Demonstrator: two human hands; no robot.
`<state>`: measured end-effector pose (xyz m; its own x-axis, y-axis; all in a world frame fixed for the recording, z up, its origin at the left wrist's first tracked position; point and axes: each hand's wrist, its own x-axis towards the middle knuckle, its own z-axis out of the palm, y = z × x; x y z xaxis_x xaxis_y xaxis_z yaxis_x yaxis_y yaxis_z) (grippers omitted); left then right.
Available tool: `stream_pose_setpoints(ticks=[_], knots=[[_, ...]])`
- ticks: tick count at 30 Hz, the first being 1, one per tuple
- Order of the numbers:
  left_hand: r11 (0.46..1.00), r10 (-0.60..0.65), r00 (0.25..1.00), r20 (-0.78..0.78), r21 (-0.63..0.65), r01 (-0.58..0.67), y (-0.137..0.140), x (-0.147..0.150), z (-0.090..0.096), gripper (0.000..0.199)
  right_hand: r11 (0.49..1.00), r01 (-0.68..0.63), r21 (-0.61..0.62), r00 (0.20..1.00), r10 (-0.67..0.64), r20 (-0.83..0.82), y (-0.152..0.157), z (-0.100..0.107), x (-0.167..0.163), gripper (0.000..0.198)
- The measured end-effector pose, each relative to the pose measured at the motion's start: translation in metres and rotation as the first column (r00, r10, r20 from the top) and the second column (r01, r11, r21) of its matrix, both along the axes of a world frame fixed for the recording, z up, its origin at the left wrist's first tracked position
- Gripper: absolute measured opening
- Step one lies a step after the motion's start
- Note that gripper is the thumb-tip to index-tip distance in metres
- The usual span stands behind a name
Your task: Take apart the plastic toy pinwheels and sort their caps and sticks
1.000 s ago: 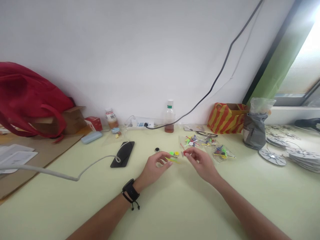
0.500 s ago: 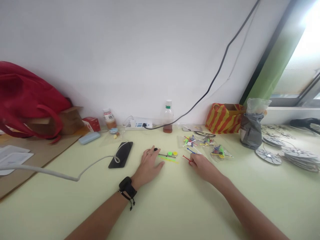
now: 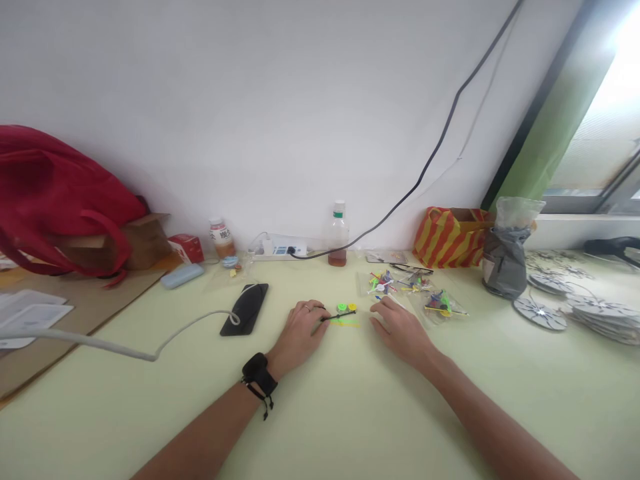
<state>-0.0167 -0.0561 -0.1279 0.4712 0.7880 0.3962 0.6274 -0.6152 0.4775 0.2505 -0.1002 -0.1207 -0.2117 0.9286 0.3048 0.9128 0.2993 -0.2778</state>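
My left hand pinches a thin black plastic stick between thumb and fingers, its far end pointing right. Just beyond the stick lie a green disc and a yellow disc. Green and yellow sticks rest on the table below it. My right hand is low over the table to the right, thumb and forefinger apart, with nothing seen between them. Past its fingertips shows the tip of a blue arrow-ended stick; the rest of it is hidden.
Clear bags of small coloured plastic parts lie behind my right hand. A black phone with a pale cable sits left. At the back stand a bottle, a power strip and a striped bag. Grey discs are stacked right.
My left hand has picked up the black stick, which lay on the table before. My right fingers have loosened, and the red stick they held is out of sight.
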Motion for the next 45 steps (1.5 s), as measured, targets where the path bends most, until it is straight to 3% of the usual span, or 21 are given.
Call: stream_pose_setpoints(ticks=[4,8,16,25,38,45], knots=[[0.999,-0.051,0.998,0.029,-0.006,0.051,0.001,0.002,0.0,0.017,0.979,-0.205,0.012,0.978,0.205,-0.037,-0.009,-0.001,-0.015,0.035],[0.995,-0.093,0.995,0.024,-0.031,0.094,0.0,0.003,0.001,0.017,0.967,-0.254,-0.015,0.966,0.254,-0.043,-0.01,-0.004,-0.022,0.036],[0.991,-0.117,0.988,0.097,-0.06,0.123,-0.002,0.007,0.0,0.015,0.986,-0.165,-0.016,0.978,0.162,-0.134,-0.001,-0.013,-0.023,0.013],[0.999,0.052,0.987,0.152,-0.025,-0.049,0.006,0.005,-0.005,0.016,0.999,-0.032,-0.01,0.993,0.031,-0.114,0.011,-0.013,-0.019,0.015],[0.999,0.053,0.959,0.278,-0.025,-0.047,0.008,0.005,-0.004,0.021,0.998,-0.063,0.013,0.936,0.064,-0.347,0.009,-0.015,-0.018,0.009],[0.975,0.093,0.913,0.398,-0.221,-0.004,-0.001,0.013,0.007,0.013,0.995,-0.086,0.054,0.909,0.1,-0.404,0.008,-0.013,-0.016,0.011]])
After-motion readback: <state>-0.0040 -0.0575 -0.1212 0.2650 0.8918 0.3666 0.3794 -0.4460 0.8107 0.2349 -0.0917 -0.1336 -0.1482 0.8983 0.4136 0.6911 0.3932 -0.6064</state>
